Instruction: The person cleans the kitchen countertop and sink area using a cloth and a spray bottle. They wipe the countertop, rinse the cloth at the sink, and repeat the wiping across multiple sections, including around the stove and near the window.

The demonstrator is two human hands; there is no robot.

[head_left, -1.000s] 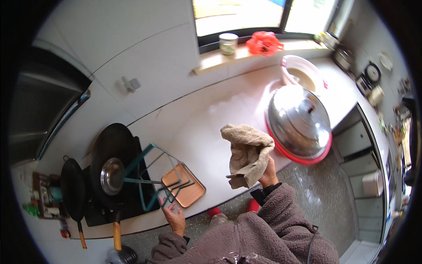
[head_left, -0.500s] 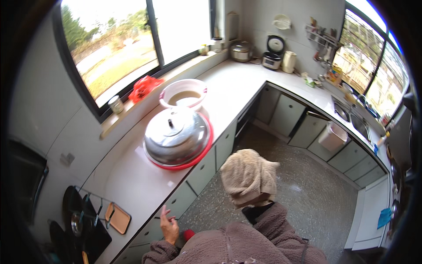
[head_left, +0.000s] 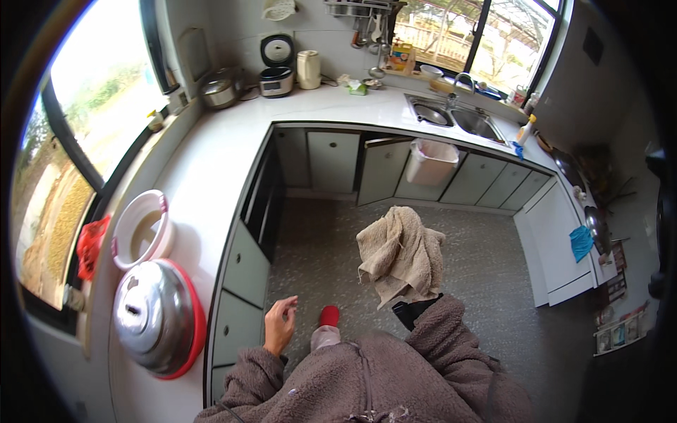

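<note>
Head view, as I stand by: one tan towel (head_left: 402,250), bunched, frayed along its hem, held up at the end of the right sleeve (head_left: 451,331), over the speckled floor (head_left: 321,233); right hand, covered by the towel, its fingers hidden, so I cannot tell how they grip; left hand (head_left: 280,324), bare, fingers loosely bent and partly spread, near the left cupboards (head_left: 241,261); one red shoe (head_left: 329,315), partly covered by the trouser leg (head_left: 325,338); one domed steel lid (head_left: 151,317), hiding the inside of a red-rimmed vessel (head_left: 200,324); one basin (head_left: 163,236) of cloudy liquid, just beside; items at the far right, dark and hard to make out; counter (head_left: 204,162), edge turning a corner ahead, lower end cut off; floor reaching from the towel to the far cupboards (head_left: 335,161), one door (head_left: 383,170) ajar; pale bin (head_left: 431,163), well apart from both hands.
</note>
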